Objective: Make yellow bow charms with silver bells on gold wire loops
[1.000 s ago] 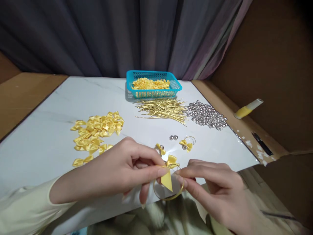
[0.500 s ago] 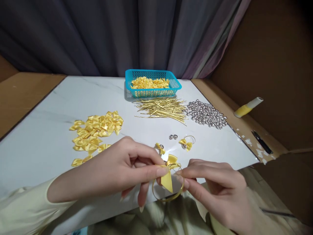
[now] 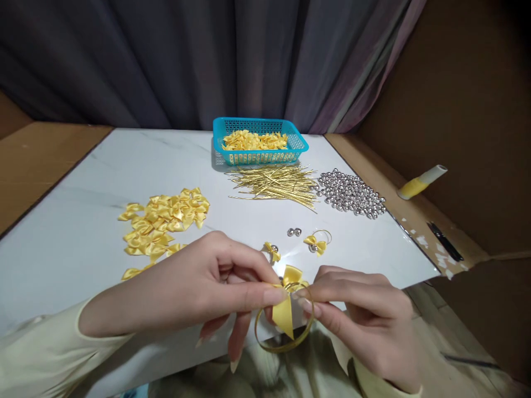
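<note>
The yellow bow (image 3: pixel 284 318) is up between the two hands, over the near edge of the surface (image 3: pixel 232 215), with a gold cord (image 3: pixel 282 350) hanging from it in a loop. The fingers of the left hand (image 3: pixel 203 287) are pinched on the bow's left side; those of the right hand (image 3: pixel 365 312) look closed on the cord, just beside the bow, though the exact contact is hidden.

The bow should be very light, soft and a little slippery — its sheen suggests satin — so a hard squeeze would likely crease it; the middle seems the best hold. The cord looks thin and springy, holding its curve, and is probably best taken close to its ends.

The surface is white, smooth and shiny. On it lie loose bows (image 3: pixel 170 213) at left, a blue basket (image 3: pixel 265 151) at the far side, gold cords (image 3: pixel 276 185) just nearer, and silver bells (image 3: pixel 352 193) at right. A dark curtain (image 3: pixel 265 61) hangs behind; brown cardboard (image 3: pixel 452 99) stands at right.
</note>
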{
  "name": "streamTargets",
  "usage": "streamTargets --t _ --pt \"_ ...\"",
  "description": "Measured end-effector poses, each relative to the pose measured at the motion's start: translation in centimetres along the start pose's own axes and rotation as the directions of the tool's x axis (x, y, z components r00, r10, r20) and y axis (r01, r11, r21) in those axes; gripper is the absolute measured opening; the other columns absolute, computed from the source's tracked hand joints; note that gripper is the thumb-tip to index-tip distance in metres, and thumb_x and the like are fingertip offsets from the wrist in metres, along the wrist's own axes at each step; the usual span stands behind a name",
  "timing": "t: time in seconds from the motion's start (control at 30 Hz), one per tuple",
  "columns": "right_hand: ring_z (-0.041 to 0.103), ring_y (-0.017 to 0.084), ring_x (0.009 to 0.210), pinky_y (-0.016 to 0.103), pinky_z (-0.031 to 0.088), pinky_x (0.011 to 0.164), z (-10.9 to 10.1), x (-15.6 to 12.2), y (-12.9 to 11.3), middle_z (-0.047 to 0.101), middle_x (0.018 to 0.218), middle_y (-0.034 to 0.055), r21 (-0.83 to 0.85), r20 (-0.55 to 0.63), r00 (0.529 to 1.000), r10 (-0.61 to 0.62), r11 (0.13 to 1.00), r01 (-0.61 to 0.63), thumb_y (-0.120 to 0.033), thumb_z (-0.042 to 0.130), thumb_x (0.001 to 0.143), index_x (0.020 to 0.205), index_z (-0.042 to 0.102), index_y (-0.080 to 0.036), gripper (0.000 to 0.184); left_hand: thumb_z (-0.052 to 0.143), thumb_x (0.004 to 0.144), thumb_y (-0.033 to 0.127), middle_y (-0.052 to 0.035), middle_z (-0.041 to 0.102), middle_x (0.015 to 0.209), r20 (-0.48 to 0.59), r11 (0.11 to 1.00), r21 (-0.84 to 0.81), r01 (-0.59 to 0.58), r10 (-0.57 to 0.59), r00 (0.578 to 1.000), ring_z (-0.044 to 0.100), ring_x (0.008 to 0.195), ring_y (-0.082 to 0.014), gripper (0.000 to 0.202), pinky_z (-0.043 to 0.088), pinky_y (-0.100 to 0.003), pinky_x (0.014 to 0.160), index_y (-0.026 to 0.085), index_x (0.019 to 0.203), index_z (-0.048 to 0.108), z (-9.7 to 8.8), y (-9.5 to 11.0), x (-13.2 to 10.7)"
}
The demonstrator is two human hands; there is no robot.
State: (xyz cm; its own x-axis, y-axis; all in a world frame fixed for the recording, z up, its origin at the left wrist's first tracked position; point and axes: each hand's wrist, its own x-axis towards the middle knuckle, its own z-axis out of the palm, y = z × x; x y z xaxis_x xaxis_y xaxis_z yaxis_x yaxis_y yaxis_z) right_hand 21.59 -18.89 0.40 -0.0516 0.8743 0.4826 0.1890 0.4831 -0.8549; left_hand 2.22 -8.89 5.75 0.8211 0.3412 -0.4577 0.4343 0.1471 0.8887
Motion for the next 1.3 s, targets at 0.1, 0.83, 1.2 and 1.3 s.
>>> streamTargets --t 0.1,0.83,1.2,1.3 --pt "0.056 0.014 0.056 0.028 0.046 0.053 0.0 0.1 0.3 0.069 0.065 0.0098 0.034 0.009 0.998 -0.055 0.998 0.055 0.003 0.064 0.078 0.084 0.074 -0.006 0.015 0.063 0.085 0.024 0.0032 0.067 0.048 0.022 0.999 -0.034 -0.001 0.002 1.000 0.056 0.036 -0.0062 0.009 0.037 -0.007 0.036 0.020 0.082 0.071 -0.1 -0.1 0.1" --pt "0.056 0.013 0.057 0.027 0.045 0.053 0.3 0.4 0.5 0.066 0.063 0.0073 0.078 0.053 0.994 -0.096 0.993 0.092 0.006 0.062 0.077 0.083 0.073 -0.007 0.018 0.068 0.083 0.022 0.0063 0.056 0.043 0.126 0.979 -0.199 0.046 -0.021 0.992 0.061 0.038 -0.0079 0.010 0.033 -0.007 0.033 0.016 0.075 0.068 0.1 0.0 0.1" --pt "0.056 0.013 0.059 0.028 0.045 0.055 1.2 0.0 1.4 0.068 0.067 0.0062 0.141 -0.037 0.996 -0.080 0.986 0.084 0.003 0.063 0.079 0.083 0.071 -0.012 0.017 0.068 0.083 0.022 0.0054 0.059 0.046 0.116 0.970 -0.243 0.033 -0.005 0.993 0.059 0.036 -0.0066 0.010 0.033 -0.007 0.033 0.015 0.076 0.069 0.2 0.0 0.1" --pt "0.057 0.013 0.059 0.028 0.046 0.055 1.2 -0.1 1.7 0.068 0.067 0.0061 0.154 -0.024 0.996 -0.081 0.985 0.084 0.002 0.062 0.079 0.081 0.071 -0.012 0.017 0.068 0.083 0.022 0.0056 0.056 0.039 0.117 0.971 -0.235 0.041 -0.013 0.993 0.061 0.038 -0.0085 0.011 0.035 -0.006 0.034 0.015 0.075 0.068 0.1 0.1 0.1"
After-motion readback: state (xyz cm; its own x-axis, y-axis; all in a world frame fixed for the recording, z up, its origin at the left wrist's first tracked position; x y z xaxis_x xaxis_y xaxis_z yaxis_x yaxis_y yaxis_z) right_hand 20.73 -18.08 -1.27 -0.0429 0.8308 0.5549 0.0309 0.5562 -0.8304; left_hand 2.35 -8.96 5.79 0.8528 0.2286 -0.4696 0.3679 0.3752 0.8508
